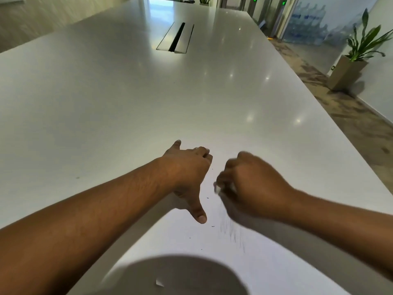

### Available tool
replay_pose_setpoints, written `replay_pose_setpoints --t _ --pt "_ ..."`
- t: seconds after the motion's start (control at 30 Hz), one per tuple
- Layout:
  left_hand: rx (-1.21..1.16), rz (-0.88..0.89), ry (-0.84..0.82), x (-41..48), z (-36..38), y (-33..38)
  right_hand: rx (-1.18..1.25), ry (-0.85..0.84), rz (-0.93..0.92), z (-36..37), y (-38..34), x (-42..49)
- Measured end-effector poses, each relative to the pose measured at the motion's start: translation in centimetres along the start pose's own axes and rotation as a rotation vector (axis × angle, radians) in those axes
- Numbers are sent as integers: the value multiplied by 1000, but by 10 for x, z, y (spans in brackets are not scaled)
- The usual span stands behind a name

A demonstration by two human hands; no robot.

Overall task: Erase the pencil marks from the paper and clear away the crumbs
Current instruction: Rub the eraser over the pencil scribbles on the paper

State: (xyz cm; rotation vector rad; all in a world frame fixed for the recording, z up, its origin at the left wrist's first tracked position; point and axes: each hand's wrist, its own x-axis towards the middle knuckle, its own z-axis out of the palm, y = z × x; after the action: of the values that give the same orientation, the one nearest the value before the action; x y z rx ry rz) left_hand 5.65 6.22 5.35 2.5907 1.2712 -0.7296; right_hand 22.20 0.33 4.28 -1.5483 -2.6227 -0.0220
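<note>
Head view of erasing in progress on a white counter (106, 103). A sheet of paper (265, 265) lies at an angle at the near edge, hard to separate from the pale surface except along its left border. The left hand (187, 173) rests flat on the sheet with its thumb stretched toward the viewer and its fingers bent at the knuckles; it grips nothing and appears to steady the page. The right hand (253, 188), blurred by motion, is curled tightly around a small white eraser (218, 188) whose end shows just beyond the fingers, close to or on the paper; contact cannot be confirmed. Faint grey pencil marks (234, 233) are on the sheet just below this hand, so erasing is judged incomplete. Dark crumbs (212, 226) lie scattered over the paper between and below the hands, and none looks gathered; clearing is judged not yet begun. Farther along the counter is a recessed cable hatch (176, 37); a potted plant (359, 52) stands on the floor at right.
</note>
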Motion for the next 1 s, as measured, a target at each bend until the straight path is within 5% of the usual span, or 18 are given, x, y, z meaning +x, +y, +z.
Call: replay_pose_setpoints --t 0.13,0.27,0.43,0.6,0.77,0.93,1.0 --pt "-4 -1 6 0 0 0 37 37 212 1 42 28" --pt "-17 4 14 1 1 -1 32 -30 -48 1 2 -5" --pt "-13 6 13 3 3 -1 -22 44 161 0 39 19" --pt "-11 11 8 3 2 -2 11 -5 -38 3 5 -9" --pt "1 17 18 4 2 -2 -31 75 165 0 46 26" --pt "-4 23 25 5 5 -4 -44 38 -18 5 13 15" --pt "-2 21 21 5 5 -3 -90 63 68 1 26 25"
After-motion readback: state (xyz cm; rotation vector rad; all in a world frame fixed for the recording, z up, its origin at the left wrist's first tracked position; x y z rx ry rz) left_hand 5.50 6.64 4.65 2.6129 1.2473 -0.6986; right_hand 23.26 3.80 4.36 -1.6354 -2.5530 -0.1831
